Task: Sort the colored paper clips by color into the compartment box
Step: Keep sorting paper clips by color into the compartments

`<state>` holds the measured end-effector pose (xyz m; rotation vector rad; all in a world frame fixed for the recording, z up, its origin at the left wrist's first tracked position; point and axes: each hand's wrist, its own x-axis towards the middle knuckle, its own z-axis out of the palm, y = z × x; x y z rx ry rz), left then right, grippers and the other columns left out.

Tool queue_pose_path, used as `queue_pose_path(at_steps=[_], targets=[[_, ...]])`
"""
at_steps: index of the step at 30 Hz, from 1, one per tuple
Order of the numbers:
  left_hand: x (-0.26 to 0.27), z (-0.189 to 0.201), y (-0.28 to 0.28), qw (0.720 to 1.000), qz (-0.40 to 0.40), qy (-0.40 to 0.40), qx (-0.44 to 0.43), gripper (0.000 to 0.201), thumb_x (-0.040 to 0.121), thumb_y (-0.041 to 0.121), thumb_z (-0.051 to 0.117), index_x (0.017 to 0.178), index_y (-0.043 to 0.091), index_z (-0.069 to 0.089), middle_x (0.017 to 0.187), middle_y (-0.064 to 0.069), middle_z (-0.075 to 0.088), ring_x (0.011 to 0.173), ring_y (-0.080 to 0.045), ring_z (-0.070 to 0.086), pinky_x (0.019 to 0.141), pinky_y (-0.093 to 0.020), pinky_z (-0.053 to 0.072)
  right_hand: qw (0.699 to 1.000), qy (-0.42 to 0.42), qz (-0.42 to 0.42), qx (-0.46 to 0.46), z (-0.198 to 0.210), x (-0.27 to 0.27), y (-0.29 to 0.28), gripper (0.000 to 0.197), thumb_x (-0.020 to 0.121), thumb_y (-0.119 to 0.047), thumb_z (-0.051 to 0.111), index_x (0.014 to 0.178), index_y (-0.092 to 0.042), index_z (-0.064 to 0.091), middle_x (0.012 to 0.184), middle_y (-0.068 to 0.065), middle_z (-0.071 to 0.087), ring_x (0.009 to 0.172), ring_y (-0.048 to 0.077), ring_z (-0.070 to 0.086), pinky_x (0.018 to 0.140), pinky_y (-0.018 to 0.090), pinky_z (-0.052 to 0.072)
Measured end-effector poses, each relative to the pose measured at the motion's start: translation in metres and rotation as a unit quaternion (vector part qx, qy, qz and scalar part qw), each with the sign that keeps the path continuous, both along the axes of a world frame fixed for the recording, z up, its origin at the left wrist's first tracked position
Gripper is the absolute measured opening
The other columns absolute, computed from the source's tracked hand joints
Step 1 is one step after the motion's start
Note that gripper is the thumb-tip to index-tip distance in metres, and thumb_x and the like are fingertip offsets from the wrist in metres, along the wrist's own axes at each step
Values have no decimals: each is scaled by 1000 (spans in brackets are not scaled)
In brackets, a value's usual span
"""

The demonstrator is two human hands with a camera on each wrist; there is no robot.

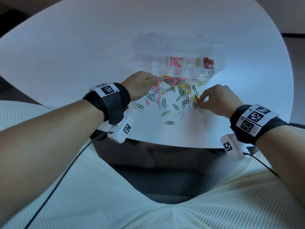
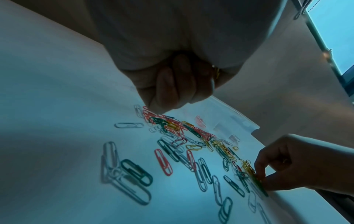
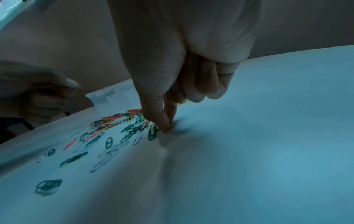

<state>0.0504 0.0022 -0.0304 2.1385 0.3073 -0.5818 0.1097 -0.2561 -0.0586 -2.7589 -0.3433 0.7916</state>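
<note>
A loose pile of coloured paper clips (image 1: pixel 173 91) lies on the white table, just in front of the clear compartment box (image 1: pixel 219 52). Its compartments hold pink clips (image 1: pixel 175 61), yellow clips (image 1: pixel 196 61) and red clips (image 1: pixel 208 63). My left hand (image 1: pixel 152 80) is curled into a fist at the pile's left edge, and a thin yellow clip (image 2: pixel 216 73) shows between thumb and fingers. My right hand (image 1: pixel 200 100) is at the pile's right edge. Its thumb and forefinger pinch a yellow clip (image 3: pixel 171 126) lying on the table.
The round white table (image 1: pixel 82 47) ends close to my lap; its front edge (image 1: pixel 165 144) is near both wrists. Stray green and white clips (image 1: pixel 170 122) lie nearer to me. Cables hang from both wrist cameras.
</note>
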Motion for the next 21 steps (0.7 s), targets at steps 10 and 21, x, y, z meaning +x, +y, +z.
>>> queue_pose_path(at_steps=[10,21], targets=[[2,7,-5,992,50,-3,-112,31,93,28,62,71,17,44,53,-1,56,48,-17,39,49,-24,34,985,147,-78,45,21,7,2,27,89,-23,54,66,-8,53,63,5,47,49,20,36,48,24,28],[27,28,-40,949,162,-4,-271,18,102,12,41,100,9,59,58,1,43,42,-10,31,43,-19,29,716,340,-358,493,62,20,39,23,93,-17,39,70,-17,36,57,5,46,42,15,27,42,21,24]])
